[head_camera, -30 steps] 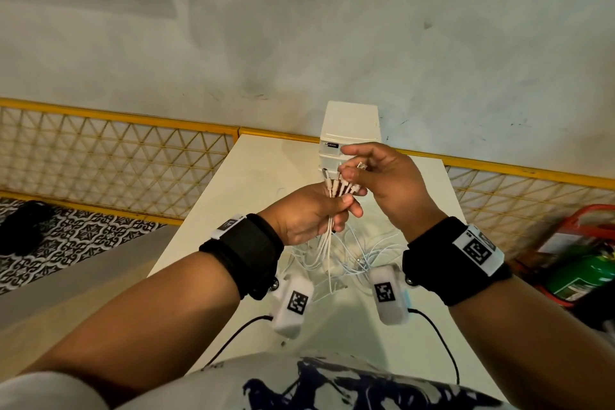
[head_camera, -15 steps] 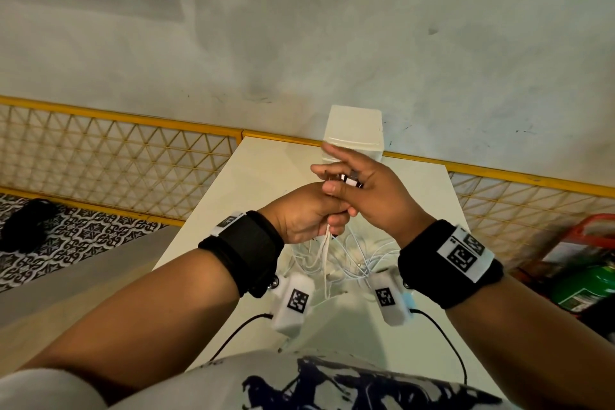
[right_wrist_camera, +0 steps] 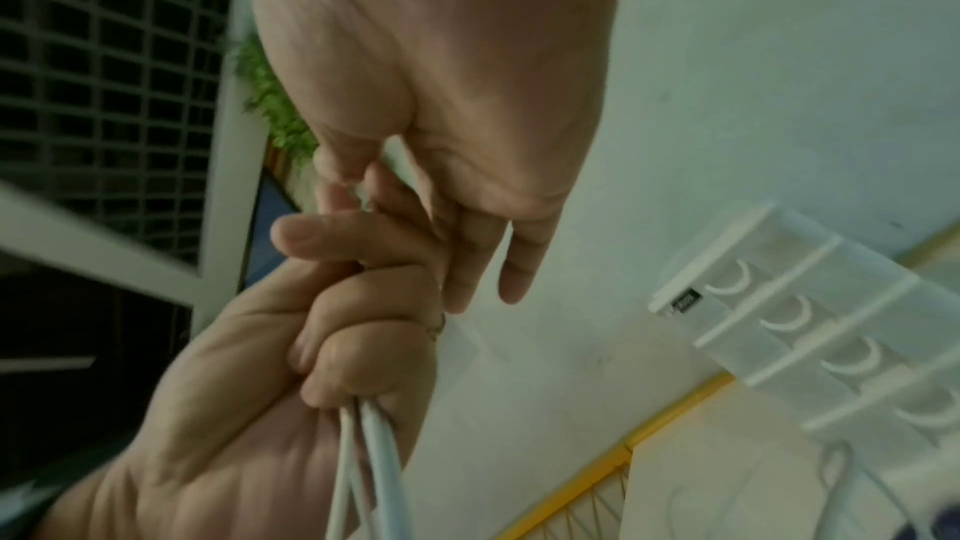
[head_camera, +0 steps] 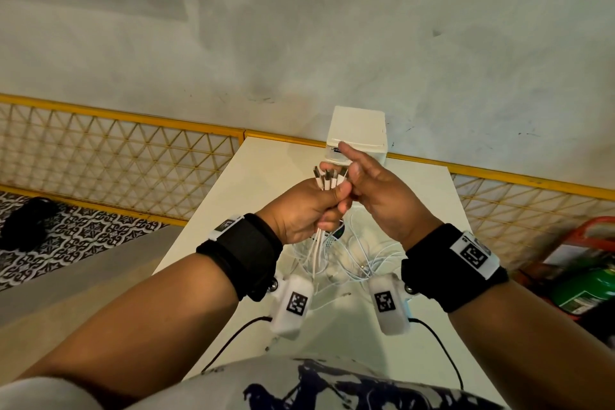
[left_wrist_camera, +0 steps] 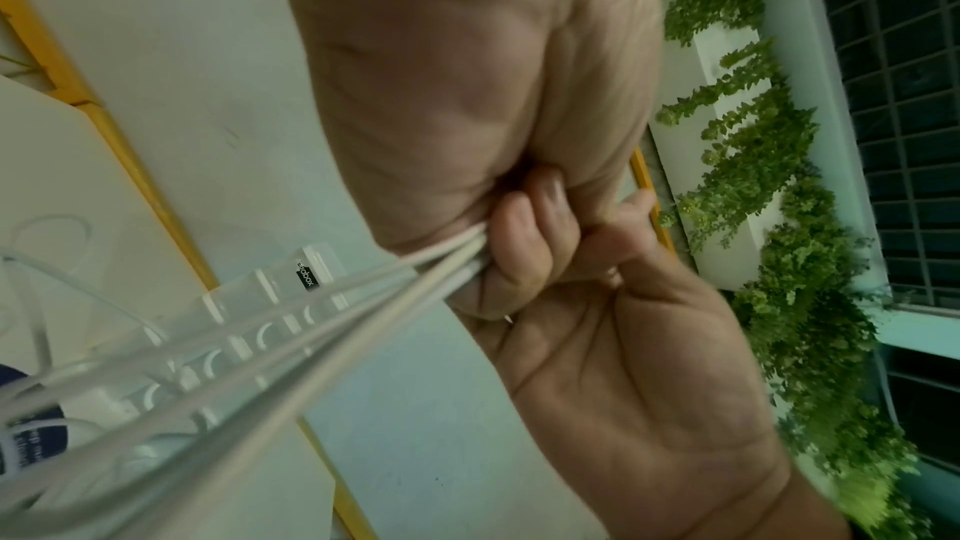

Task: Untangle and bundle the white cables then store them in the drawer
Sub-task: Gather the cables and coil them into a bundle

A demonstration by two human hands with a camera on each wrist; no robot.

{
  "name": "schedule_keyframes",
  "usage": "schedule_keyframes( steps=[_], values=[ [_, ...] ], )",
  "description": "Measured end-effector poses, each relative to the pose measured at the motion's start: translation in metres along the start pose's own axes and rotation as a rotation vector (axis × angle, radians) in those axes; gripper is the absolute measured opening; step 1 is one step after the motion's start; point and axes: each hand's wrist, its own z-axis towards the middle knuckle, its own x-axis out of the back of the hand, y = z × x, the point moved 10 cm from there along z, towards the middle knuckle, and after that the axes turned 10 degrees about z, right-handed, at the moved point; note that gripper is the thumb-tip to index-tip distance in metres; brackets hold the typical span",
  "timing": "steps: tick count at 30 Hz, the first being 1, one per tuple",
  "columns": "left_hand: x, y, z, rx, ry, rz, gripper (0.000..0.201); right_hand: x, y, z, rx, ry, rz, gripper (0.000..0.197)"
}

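Right hand [head_camera: 382, 196] now off fanned white cables [head_camera: 327, 180]

Left hand [head_camera: 301, 210] fisted, right hand [head_camera: 382, 196] loose

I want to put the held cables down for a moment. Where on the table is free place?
Bare table lies left of the drawer unit, and along the far right edge. Crowded: the middle, where loose white cables sprawl below both hands.
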Motion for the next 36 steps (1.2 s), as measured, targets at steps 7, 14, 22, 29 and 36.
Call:
schedule_keyframes(
  steps=[7,14,22,29,36],
  values=[
    [0.006,0.0,-0.004,0.032,-0.043,0.01,0.022,0.017,-0.005,0.001,0.079,0.123,0.016,0.015],
    [0.006,-0.006,-0.004,0.068,-0.075,-0.048,0.018,-0.001,-0.018,0.004,0.118,0.133,-0.035,0.008],
    [0.006,-0.003,0.001,0.086,-0.074,0.12,0.02,-0.024,-0.022,0.009,0.187,0.045,-0.35,0.021],
    [0.027,0.012,0.009,0.044,0.12,-0.017,0.023,-0.008,-0.001,0.015,0.082,0.121,-0.158,0.049],
    [0.068,0.053,0.018,-0.109,0.366,-0.284,0.024,-0.036,0.061,0.001,-0.2,-0.14,-0.217,0.023]
  ],
)
